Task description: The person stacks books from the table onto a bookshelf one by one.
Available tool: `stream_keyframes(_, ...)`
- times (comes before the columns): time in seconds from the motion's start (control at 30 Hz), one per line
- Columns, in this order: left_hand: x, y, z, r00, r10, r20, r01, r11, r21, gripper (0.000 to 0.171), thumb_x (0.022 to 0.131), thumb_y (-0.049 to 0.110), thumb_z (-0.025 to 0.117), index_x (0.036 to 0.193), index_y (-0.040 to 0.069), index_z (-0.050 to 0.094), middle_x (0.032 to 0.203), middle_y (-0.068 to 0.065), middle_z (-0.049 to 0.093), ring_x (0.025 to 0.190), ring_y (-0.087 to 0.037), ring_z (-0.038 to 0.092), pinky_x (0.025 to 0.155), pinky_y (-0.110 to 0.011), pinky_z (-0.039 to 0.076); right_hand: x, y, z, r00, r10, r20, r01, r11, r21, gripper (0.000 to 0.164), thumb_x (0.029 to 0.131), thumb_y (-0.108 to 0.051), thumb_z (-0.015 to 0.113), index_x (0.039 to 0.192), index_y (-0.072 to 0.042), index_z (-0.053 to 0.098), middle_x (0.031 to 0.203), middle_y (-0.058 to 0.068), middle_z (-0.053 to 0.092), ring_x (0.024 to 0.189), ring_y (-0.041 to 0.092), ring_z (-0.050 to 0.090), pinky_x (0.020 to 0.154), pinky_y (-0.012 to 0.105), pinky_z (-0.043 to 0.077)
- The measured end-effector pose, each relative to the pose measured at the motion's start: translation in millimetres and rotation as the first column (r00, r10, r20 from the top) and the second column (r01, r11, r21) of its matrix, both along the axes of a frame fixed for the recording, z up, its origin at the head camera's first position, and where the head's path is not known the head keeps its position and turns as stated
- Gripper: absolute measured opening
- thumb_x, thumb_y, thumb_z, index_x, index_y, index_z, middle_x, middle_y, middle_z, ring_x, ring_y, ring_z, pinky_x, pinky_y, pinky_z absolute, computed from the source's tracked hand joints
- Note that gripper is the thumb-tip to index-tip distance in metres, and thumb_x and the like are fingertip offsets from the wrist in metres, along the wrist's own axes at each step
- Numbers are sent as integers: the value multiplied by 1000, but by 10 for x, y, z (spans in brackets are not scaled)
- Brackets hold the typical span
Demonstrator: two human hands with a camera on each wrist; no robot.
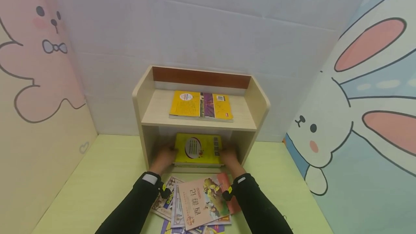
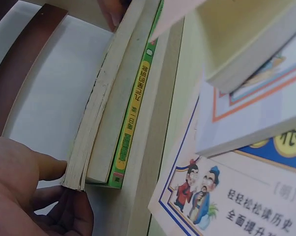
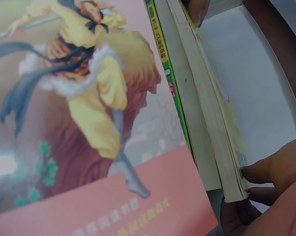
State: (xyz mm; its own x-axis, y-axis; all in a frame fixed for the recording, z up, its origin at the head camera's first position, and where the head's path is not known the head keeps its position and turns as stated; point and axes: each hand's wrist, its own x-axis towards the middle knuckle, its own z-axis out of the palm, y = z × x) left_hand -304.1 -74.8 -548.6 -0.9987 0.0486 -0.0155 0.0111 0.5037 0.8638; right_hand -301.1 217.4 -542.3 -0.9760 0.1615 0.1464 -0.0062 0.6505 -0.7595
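Note:
A yellow book point(image 1: 208, 151) lies flat on the lower level of a small wooden shelf point(image 1: 159, 109), on top of a book with a green and yellow spine point(image 2: 134, 110). My left hand point(image 1: 164, 156) pinches the upper book's left end, thumb above and fingers curled beneath, as the left wrist view shows. At the opposite end my right hand point(image 1: 230, 156) pinches the same book, with the thumb point(image 3: 261, 169) on its cover. The lower book stays beneath, its pages partly visible.
Another yellow book point(image 1: 186, 108) lies on the upper level. In front of the shelf, several overlapping books are spread on the pale green table point(image 1: 113, 176), topped by a pink picture-covered book point(image 1: 191, 205). Shelf side panels point(image 1: 150, 143) stand close beside the hands.

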Motion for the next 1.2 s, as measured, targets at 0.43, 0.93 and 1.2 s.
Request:
stream_keyframes(0.43, 93, 21, 50, 999, 31, -31, -32, 999, -33, 49, 113, 22, 60, 154, -5, 58, 134, -27, 69, 113, -38, 69, 94, -55, 59, 148, -18, 27, 999, 27, 40, -27, 999, -18, 43, 107, -6, 64, 148, 9, 58, 134, 28, 64, 114, 38, 61, 99, 56, 53)
stream_keyframes(0.93, 1273, -112, 274, 997, 37, -66, -43, 996, -81, 50, 105, 24, 76, 146, -2, 65, 144, -23, 64, 127, -41, 66, 102, -61, 58, 1366, 260, 123, 987, 145, 73, -158, 959, 234, 69, 102, -29, 78, 153, 11, 52, 137, 30, 62, 123, 45, 66, 103, 62, 57)
stream_keyframes(1.2, 1808, -301, 131, 981, 5, 196, -22, 997, 80, 45, 106, 25, 75, 139, -4, 68, 121, -12, 75, 107, -30, 74, 90, -50, 64, 1695, 625, 125, 970, 86, 228, -106, 992, 75, 66, 108, -32, 73, 151, 14, 51, 115, 23, 73, 105, 40, 74, 85, 56, 63)
